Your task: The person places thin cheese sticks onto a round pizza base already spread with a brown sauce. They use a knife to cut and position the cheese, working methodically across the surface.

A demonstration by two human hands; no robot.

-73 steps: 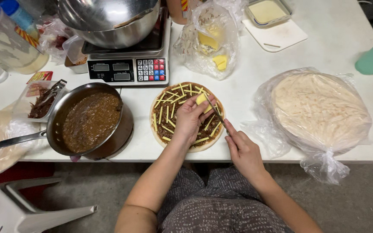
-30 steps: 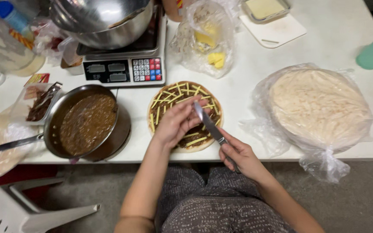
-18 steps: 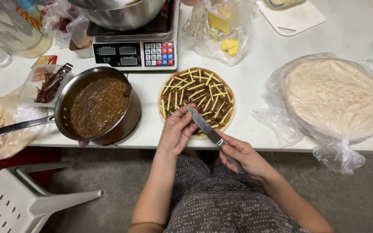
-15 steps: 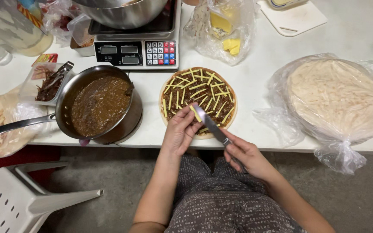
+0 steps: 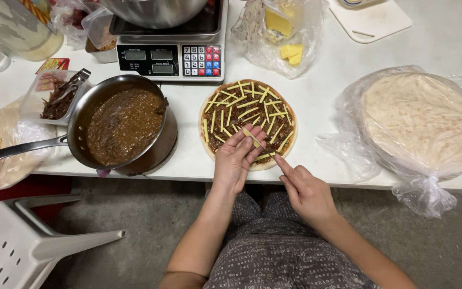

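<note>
Flatbread (image 5: 248, 124): round, brown sauce, yellow cheese sticks scattered.

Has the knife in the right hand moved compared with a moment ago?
Yes. It lay across the flatbread's near edge; now the right hand sits lower, below the table edge, with hardly any blade showing.

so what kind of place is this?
Likely a small food-prep kitchen, perhaps commercial: a digital scale on the white table, a pan of brown sauce, and a bagged stack of flatbreads.
</note>
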